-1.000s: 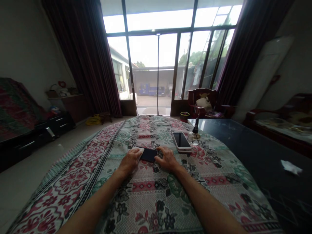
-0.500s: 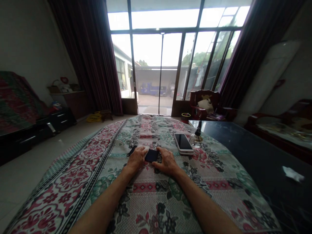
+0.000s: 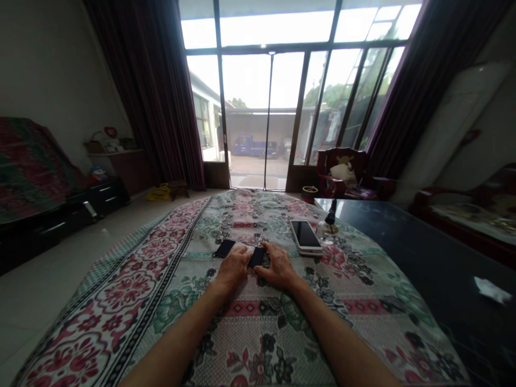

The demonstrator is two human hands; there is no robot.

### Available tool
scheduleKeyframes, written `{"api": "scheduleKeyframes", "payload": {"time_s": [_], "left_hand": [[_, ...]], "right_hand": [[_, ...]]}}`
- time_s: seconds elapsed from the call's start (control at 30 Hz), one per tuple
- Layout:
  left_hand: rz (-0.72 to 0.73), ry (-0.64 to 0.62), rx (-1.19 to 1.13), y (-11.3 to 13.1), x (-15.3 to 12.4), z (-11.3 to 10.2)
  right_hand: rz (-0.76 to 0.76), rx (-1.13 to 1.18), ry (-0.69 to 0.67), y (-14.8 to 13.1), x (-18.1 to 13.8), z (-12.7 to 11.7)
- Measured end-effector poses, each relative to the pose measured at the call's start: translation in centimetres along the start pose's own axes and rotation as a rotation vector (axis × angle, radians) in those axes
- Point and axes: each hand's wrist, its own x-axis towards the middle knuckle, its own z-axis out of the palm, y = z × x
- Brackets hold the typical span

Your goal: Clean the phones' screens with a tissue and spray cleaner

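Observation:
A dark flat rectangular object [image 3: 257, 257], perhaps a phone or its case, lies on the patterned cloth between my hands. My right hand [image 3: 278, 267] grips its right end, thumb at the near edge and fingers at the far edge. My left hand [image 3: 234, 269] is closed with its fingers pressed down on it, and a bit of white tissue [image 3: 243, 246] shows at the fingertips. Another dark flat part [image 3: 224, 248] sticks out beyond my left hand; whether both parts are one piece is hidden. To the right lies a white-edged phone [image 3: 305, 236], seemingly stacked on another flat thing.
A clear glass bottle with a black top [image 3: 328, 226] stands beside the phone. The floral tablecloth [image 3: 258, 338] covers the round table. At right, a dark glossy table [image 3: 382, 231] carries a crumpled white tissue [image 3: 492, 290]. Chairs and glass doors are beyond.
My left hand has slid right and nearer, toward my right hand. More of the dark part on the left shows, less of the part between my hands. The view has shifted slightly.

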Motion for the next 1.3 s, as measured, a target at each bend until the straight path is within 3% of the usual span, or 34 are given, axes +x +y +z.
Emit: {"api": "scheduleKeyframes", "payload": {"time_s": [0.1,0.23,0.47,0.63,0.83,0.97,1.03,1.13,1.3], "left_hand": [[0.052,0.004,-0.053,-0.6,1.4,-0.1],[-0.032,0.063,-0.058,-3.0,2.2,-0.3],[-0.18,0.166,-0.048,-6.5,0.4,-0.6],[-0.175,0.224,-0.044,-6.6,-0.6,-0.5],[-0.182,0.267,-0.024,-6.4,-0.7,-0.7],[-0.225,0.36,-0.01,-6.9,-0.4,-0.5],[-0.195,0.331,-0.016,-7.1,-0.2,-0.5],[-0.13,0.189,-0.008,-6.9,0.2,-0.8],[-0.167,-0.028,0.063,-5.7,0.2,-2.4]], "right_hand": [[-0.008,-0.006,-0.001,0.1,0.0,0.0],[-0.007,-0.01,-0.004,0.0,0.0,0.0],[-0.009,-0.01,-0.018,-0.2,-0.2,-0.3],[-0.032,0.002,0.018,0.1,-0.1,0.1],[0.089,0.022,0.259,0.9,0.6,1.0],[0.102,0.037,0.259,0.7,0.7,0.7],[0.129,0.038,0.235,0.5,0.6,0.5],[0.161,0.047,0.211,0.2,0.5,0.2],[0.147,0.076,0.235,0.4,0.5,0.4]]}}
